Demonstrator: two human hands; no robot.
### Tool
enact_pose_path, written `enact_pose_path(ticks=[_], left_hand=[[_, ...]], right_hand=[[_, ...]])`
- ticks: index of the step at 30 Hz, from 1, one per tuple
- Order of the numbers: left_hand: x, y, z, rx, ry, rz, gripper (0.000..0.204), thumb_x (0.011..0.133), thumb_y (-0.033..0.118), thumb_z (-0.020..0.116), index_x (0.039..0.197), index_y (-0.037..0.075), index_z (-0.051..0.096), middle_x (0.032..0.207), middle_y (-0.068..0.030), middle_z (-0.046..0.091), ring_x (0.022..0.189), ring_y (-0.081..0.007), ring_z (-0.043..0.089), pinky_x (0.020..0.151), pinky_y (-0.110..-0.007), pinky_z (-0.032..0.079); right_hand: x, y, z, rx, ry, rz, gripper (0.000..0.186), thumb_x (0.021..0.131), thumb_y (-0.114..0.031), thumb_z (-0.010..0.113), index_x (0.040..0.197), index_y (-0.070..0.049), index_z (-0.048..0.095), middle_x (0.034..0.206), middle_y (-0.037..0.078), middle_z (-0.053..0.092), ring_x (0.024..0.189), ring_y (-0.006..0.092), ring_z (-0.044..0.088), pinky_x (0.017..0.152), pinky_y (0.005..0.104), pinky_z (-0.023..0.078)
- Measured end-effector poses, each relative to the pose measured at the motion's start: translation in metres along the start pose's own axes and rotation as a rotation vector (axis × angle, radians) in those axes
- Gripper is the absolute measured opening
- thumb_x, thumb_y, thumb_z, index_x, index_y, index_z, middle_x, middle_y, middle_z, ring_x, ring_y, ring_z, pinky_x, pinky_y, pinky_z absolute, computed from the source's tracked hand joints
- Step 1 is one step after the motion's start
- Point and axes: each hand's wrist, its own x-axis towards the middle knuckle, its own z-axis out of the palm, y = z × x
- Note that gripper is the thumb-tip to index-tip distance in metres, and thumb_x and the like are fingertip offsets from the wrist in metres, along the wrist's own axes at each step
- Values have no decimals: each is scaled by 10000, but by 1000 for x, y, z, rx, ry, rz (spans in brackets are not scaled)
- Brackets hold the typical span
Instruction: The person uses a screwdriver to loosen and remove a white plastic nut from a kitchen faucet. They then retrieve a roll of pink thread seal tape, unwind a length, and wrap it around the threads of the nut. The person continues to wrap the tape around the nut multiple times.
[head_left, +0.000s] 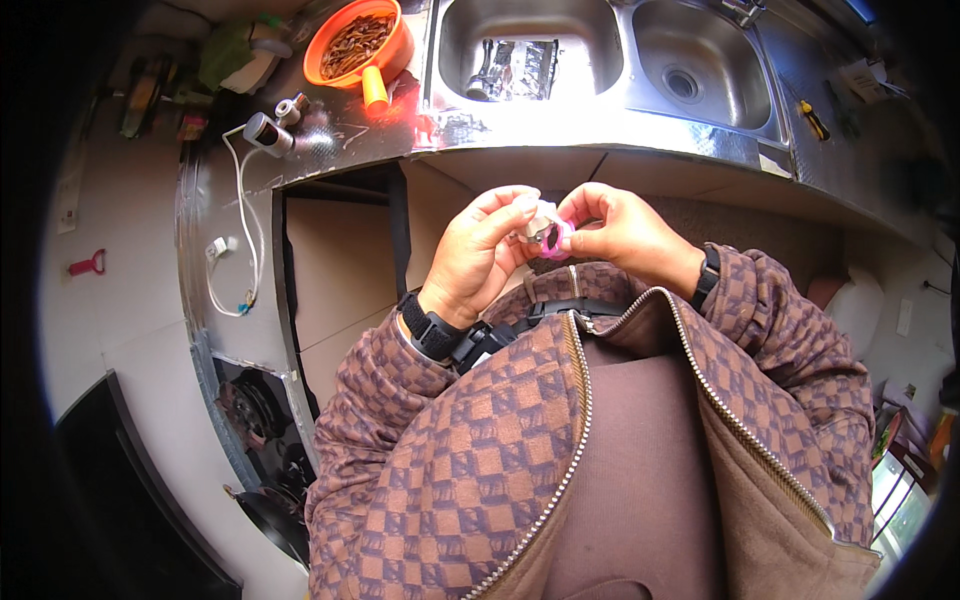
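In front of my chest, below the counter's front edge, my two hands meet over a small object. My left hand point(478, 252) is closed, its thumb and fingers pinching a small whitish piece point(541, 216). From the other side, my right hand point(628, 235) grips a pink ring-shaped part point(557, 239) with a dark opening, between thumb and fingers. The white and pink parts touch or join; which of the two I cannot tell. Their exact kind is too small and too covered by fingers to make out.
On the counter stands an orange handled pot point(375, 90) with brown strips inside. Beside it are a grey cylinder point(268, 134) and a white cable point(243, 200). A double sink point(625, 60) holds a dark patterned item point(515, 70). A yellow-and-black screwdriver point(815, 120) lies at right.
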Motion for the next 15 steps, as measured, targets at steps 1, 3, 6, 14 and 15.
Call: enact_pose_path(ticks=[1, 3, 6, 14, 15], left_hand=[[-1, 2, 3, 21, 3, 38, 244, 891, 120, 595, 1114, 31, 551, 1044, -97, 614, 928, -185, 610, 802, -342, 513], [-3, 6, 6, 75, 16, 96, 246, 891, 124, 598, 1116, 35, 552, 1045, -92, 617, 924, -181, 611, 810, -343, 512], [-5, 9, 12, 96, 6, 124, 237, 891, 129, 601, 1108, 43, 560, 1034, -83, 622, 914, -163, 610, 804, -324, 507], [-7, 15, 18, 324, 27, 175, 232, 887, 127, 611, 1095, 37, 566, 1001, -56, 626, 866, -110, 598, 731, -249, 497], [-9, 18, 19, 398, 18, 203, 234, 884, 127, 614, 1094, 36, 566, 995, -53, 628, 855, -101, 595, 713, -235, 493]], right_hand=[[1, -3, -2, -7, 12, -14, 265, 809, -38, 668, 1042, 11, 553, 966, 66, 595, 870, 119, 595, 827, 265, 497], [1, -9, -4, 13, 2, -72, 282, 817, -48, 667, 1066, 11, 551, 980, 62, 597, 888, 117, 592, 849, 267, 488], [1, -15, -2, 106, -45, -56, 298, 824, -72, 672, 1084, 9, 551, 990, 54, 598, 916, 110, 584, 866, 265, 479], [-1, -26, 7, -242, 71, -254, 259, 807, -144, 706, 999, -2, 606, 885, 55, 617, 796, 117, 589, 728, 251, 486], [-4, -30, 6, -392, 100, -346, 247, 796, -164, 714, 963, -5, 625, 855, 80, 630, 770, 138, 604, 702, 264, 490]])
